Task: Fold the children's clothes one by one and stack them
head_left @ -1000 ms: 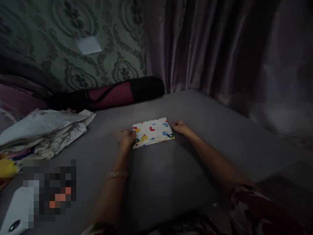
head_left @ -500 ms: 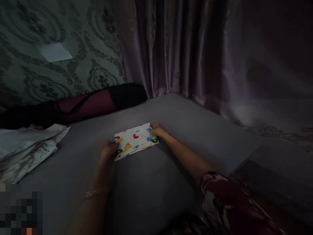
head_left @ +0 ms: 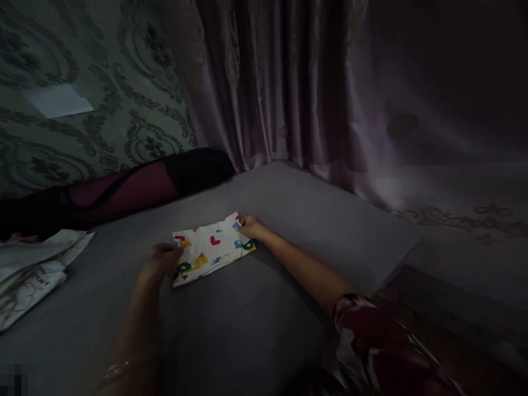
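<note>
A folded white cloth (head_left: 212, 250) printed with coloured letter-like shapes lies on the grey bed surface (head_left: 256, 308). Its left edge is pinched by my left hand (head_left: 159, 261), thumb and fingers closed at the upper left. At the opposite end my right hand (head_left: 252, 227) grips the upper right corner, which lifts slightly. The layers show along the near edge. A bracelet (head_left: 117, 369) circles my left wrist.
White printed clothing (head_left: 37, 280) lies in a heap at the left. Behind it a long black and maroon bag (head_left: 136, 190) rests against the patterned wall (head_left: 103, 71). Purple curtains (head_left: 284, 93) hang along the back and right edges of the bed.
The view has swung to the right, so everything sits further left in the picture. Both hands stay at the cloth's two ends; its right corner looks a little more raised.
</note>
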Tool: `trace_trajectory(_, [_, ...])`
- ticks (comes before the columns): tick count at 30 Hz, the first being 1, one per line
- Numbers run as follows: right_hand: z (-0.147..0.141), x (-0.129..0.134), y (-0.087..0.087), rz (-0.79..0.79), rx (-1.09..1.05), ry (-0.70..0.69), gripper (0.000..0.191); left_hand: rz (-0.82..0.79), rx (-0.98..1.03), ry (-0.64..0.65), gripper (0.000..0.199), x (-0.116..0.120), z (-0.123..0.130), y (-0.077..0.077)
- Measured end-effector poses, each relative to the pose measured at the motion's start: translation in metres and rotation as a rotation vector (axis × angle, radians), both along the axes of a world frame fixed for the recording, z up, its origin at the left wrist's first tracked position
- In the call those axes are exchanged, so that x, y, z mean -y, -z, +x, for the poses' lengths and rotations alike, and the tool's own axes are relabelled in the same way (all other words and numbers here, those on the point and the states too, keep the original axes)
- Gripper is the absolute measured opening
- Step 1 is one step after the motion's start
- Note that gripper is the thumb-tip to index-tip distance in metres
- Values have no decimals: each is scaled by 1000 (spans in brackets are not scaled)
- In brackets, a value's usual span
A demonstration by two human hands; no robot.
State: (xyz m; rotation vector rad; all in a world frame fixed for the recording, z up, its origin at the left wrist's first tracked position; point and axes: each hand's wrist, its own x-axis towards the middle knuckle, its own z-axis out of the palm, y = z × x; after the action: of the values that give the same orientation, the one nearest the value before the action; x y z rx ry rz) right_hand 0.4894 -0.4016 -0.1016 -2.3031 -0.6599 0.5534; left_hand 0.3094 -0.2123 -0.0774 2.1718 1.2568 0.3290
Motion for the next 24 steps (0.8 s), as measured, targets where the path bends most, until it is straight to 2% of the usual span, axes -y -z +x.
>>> trace_trajectory(1, [0, 2, 0, 28, -29, 20, 4, -72, 59, -37, 18, 4, 1, -5])
trace_trajectory(3, [3, 8, 0, 89, -93, 58, 2, -204, 205, -87, 38, 13, 4, -15])
trace_trajectory(6, [13, 25, -2, 183, -167, 113, 5, -264, 368, 19, 59, 29, 15, -26])
trace_trajectory(11, [47, 77, -13, 295, -214, 209, 18, -377, 470, 275, 38, 62, 56, -32])
trace_trajectory(14, [71, 120, -23, 337, -201, 241, 29, -425, 495, 344, 30, 88, 92, -25])
trace_trajectory(18, [107, 178, -35, 320, -77, 248, 26, -526, 538, 448, 33, 131, 142, -7])
trace_trajectory(22, [144, 224, -48, 73, 130, 356, 33, -646, 581, 540, 41, 176, 184, 18])
trace_trajectory(24, [161, 241, -54, -41, 209, 400, 37, -645, 588, 608, 44, 196, 203, 29])
